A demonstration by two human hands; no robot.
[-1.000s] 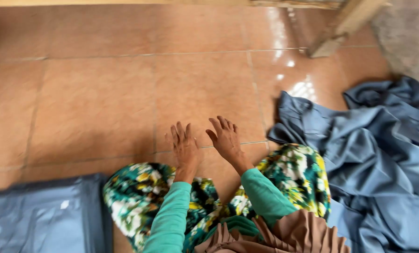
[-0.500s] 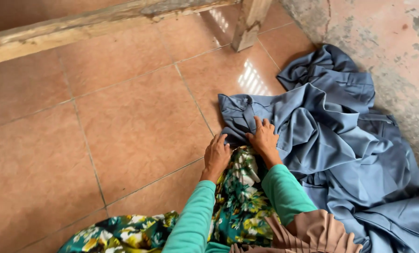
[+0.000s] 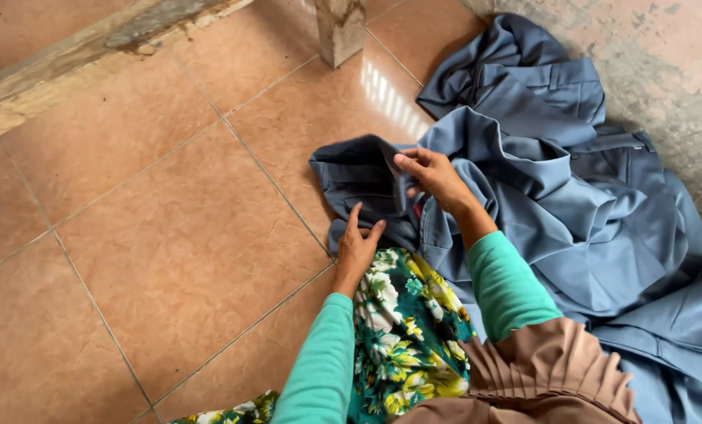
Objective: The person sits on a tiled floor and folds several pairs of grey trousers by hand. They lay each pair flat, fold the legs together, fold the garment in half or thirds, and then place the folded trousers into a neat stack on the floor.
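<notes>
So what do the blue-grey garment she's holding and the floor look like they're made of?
The blue-grey garment looks like woven cloth, matte: it creases and folds softly, with stitched seams. The floor looks like glazed ceramic tile: reddish-brown squares, grout lines, and a glossy reflection near the post.

Garment pile (image 3: 570, 196): slate blue-grey throughout, plain, no print; the folds read darker, the raised creases lighter. The piece at the hands (image 3: 362, 177) is a darker shade of the same blue-grey.

Sleeves (image 3: 508, 279): solid teal green, both arms.

Skirt (image 3: 406, 330): dark green ground with a floral print in white, yellow and light green.

Pleated cloth (image 3: 539, 373): plain dusty brown-pink.

Floor (image 3: 170, 235): terracotta-orange tiles, faintly mottled, with thin pale grout lines.

Wall (image 3: 665, 55): grey-pink, blotchy.

Wooden beam (image 3: 92, 47): pale tan with grey patches.
</notes>
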